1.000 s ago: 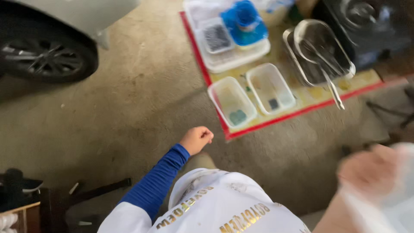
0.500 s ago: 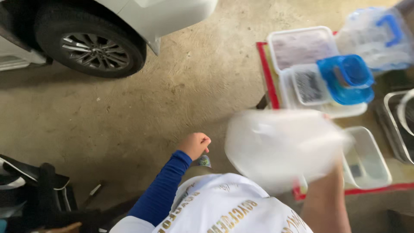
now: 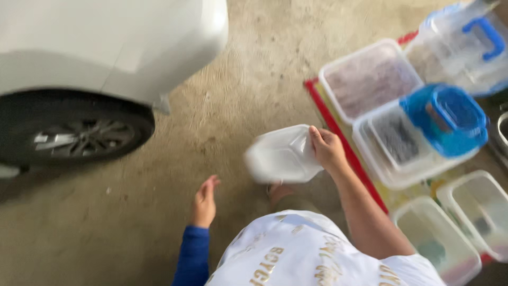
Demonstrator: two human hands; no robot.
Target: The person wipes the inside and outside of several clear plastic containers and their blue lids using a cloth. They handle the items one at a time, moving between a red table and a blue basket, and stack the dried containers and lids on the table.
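My right hand (image 3: 328,150) grips a white translucent plastic container (image 3: 280,157) by its edge and holds it above the concrete floor, just left of a red-edged mat (image 3: 338,132). My left hand (image 3: 205,201), on a blue sleeve, hangs over the floor with fingers loosely apart and nothing in it. My white shirt with gold print (image 3: 312,254) fills the bottom of the view.
A white car with a dark wheel (image 3: 74,132) stands at the left. On the mat to the right lie several clear plastic tubs (image 3: 370,79), a blue round lid or bowl (image 3: 450,119) and a clear box with a blue handle (image 3: 465,37).
The view has swung right and closer. My right hand has carried the white container leftward and lower, off the mat. My left hand has opened from a fist.
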